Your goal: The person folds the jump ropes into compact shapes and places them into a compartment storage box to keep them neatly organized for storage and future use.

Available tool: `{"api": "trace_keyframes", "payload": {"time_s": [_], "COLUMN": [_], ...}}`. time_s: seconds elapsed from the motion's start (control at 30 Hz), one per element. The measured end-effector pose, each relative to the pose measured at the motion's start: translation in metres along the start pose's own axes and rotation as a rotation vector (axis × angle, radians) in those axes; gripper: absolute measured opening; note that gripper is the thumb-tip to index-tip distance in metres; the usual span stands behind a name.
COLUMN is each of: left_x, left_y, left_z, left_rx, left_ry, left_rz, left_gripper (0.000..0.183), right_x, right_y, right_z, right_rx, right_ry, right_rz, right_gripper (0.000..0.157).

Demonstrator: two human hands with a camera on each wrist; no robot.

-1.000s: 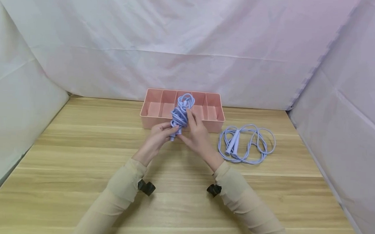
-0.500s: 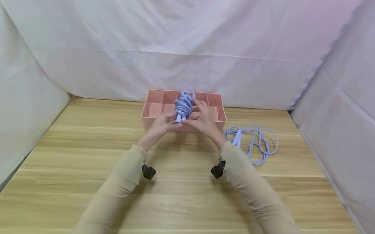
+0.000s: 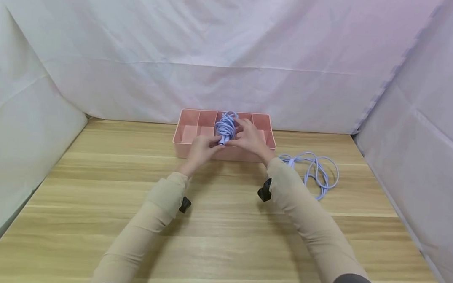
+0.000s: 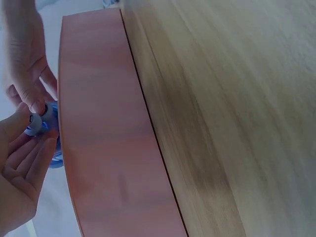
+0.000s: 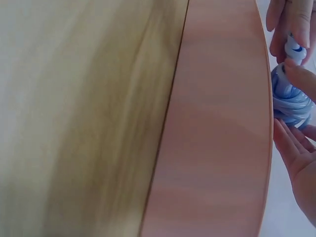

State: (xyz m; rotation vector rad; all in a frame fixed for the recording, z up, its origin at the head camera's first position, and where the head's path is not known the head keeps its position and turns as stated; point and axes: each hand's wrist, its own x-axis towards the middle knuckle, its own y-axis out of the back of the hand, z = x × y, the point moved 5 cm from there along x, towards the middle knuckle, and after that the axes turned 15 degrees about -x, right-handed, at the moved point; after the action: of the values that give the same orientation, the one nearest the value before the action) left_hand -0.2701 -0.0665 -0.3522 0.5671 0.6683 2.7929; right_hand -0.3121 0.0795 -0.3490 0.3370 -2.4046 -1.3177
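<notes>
A light-blue jump rope (image 3: pixel 225 126), its cord wound into a bundle round its two handles, is held over the middle compartment of the pink divided box (image 3: pixel 226 153). My left hand (image 3: pixel 203 149) pinches the handle ends, which point toward me. From the other side my right hand (image 3: pixel 250 138) grips the coiled cord and a handle with thumb and fingers. In the right wrist view the wound cord (image 5: pixel 294 106) shows between both hands, above the box's rim. How deep the bundle sits in the compartment cannot be told.
A second light-blue jump rope (image 3: pixel 318 173) lies loosely looped on the wooden table (image 3: pixel 222 242), right of the box, partly hidden by my right forearm. White cloth (image 3: pixel 228 91) hangs behind the box and along both sides.
Both hands have carried the wound jump rope forward, from in front of the box to over its middle compartment. My right forearm now covers more of the second rope.
</notes>
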Motion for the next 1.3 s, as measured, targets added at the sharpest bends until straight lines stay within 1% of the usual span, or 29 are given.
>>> {"api": "trace_keyframes", "payload": {"time_s": [0.1, 0.17, 0.23, 0.3, 0.37, 0.43, 0.5, 0.57, 0.67, 0.8, 0.87, 0.97, 1.13, 1.23, 1.3], "left_x": [0.0, 0.001, -0.001, -0.003, -0.005, -0.008, -0.01, -0.012, -0.014, -0.017, -0.019, -0.021, -0.025, -0.027, -0.028], "left_y": [-0.001, -0.002, -0.002, -0.001, 0.0, 0.003, 0.006, 0.009, 0.01, 0.006, 0.004, 0.001, -0.003, -0.005, -0.008], "left_z": [0.001, 0.001, 0.002, 0.004, 0.008, 0.01, 0.012, 0.011, 0.01, 0.009, 0.009, 0.009, 0.008, 0.006, 0.005], "left_rx": [0.141, 0.226, 0.303, 0.371, 0.421, 0.446, 0.447, 0.451, 0.451, 0.478, 0.491, 0.499, 0.497, 0.519, 0.541], "left_ry": [-0.055, -0.093, -0.148, -0.217, -0.289, -0.33, -0.341, -0.334, -0.325, -0.315, -0.291, -0.23, -0.117, -0.056, -0.031], "left_rz": [0.004, 0.007, 0.024, 0.061, 0.114, 0.167, 0.21, 0.237, 0.246, 0.219, 0.2, 0.164, 0.107, 0.068, 0.045], "left_gripper": [0.035, 0.033, 0.028, 0.021, 0.017, 0.016, 0.019, 0.022, 0.028, 0.037, 0.042, 0.048, 0.055, 0.059, 0.06], "right_x": [0.004, 0.007, 0.009, 0.01, 0.011, 0.011, 0.009, 0.007, 0.0, -0.009, -0.013, -0.021, -0.033, -0.04, -0.045], "right_y": [0.0, -0.001, -0.003, -0.006, -0.008, -0.01, -0.011, -0.012, -0.012, -0.011, -0.011, -0.01, -0.009, -0.007, -0.007], "right_z": [-0.001, -0.001, 0.0, -0.001, -0.002, -0.002, -0.002, -0.002, -0.004, -0.01, -0.013, -0.015, -0.017, -0.017, -0.017], "right_rx": [-0.007, -0.028, -0.063, -0.111, -0.167, -0.213, -0.245, -0.258, -0.274, -0.297, -0.311, -0.327, -0.358, -0.407, -0.441], "right_ry": [0.018, 0.013, 0.001, -0.003, 0.019, 0.044, 0.066, 0.076, 0.092, 0.151, 0.184, 0.223, 0.265, 0.277, 0.271], "right_rz": [-0.024, -0.042, -0.062, -0.076, -0.071, -0.051, -0.023, 0.001, 0.021, 0.064, 0.091, 0.123, 0.15, 0.16, 0.15], "right_gripper": [0.088, 0.089, 0.09, 0.089, 0.087, 0.084, 0.078, 0.075, 0.07, 0.067, 0.067, 0.068, 0.074, 0.078, 0.08]}}
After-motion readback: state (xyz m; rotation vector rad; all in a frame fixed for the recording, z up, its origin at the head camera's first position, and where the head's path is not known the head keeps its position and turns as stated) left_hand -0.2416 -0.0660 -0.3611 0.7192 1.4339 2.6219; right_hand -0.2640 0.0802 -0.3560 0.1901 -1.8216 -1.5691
